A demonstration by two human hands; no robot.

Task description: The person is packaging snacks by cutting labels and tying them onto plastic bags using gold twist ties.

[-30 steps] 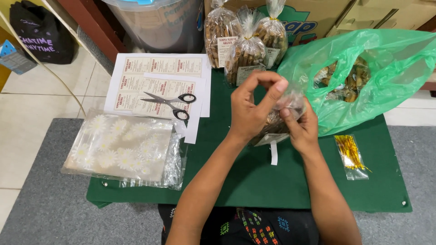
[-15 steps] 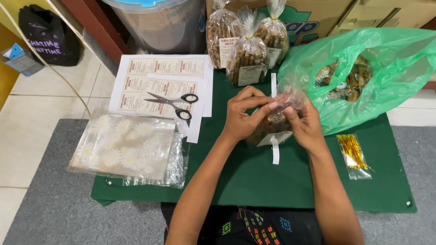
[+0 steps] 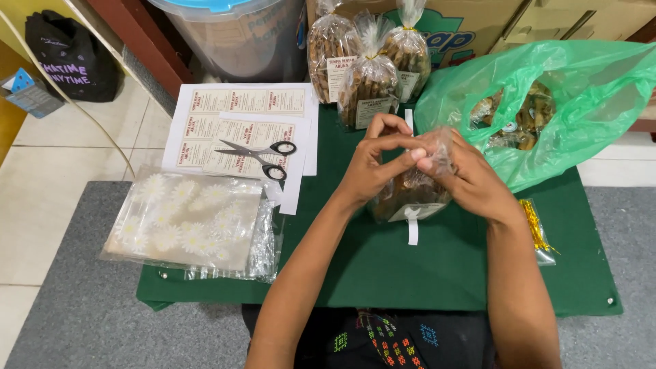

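A single head-worn camera looks steeply down from above the person's chest. It faces forward over the low green cloth-covered table (image 3: 383,266), close enough that both forearms fill the lower frame.

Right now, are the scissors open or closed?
Closed. The scissors lie flat on the label sheets, blades together in one thin line, with the two black handle loops side by side.

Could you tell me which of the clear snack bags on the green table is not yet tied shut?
The bag between the hands: left hand and right hand pinch its neck. The three bags standing behind are tied.
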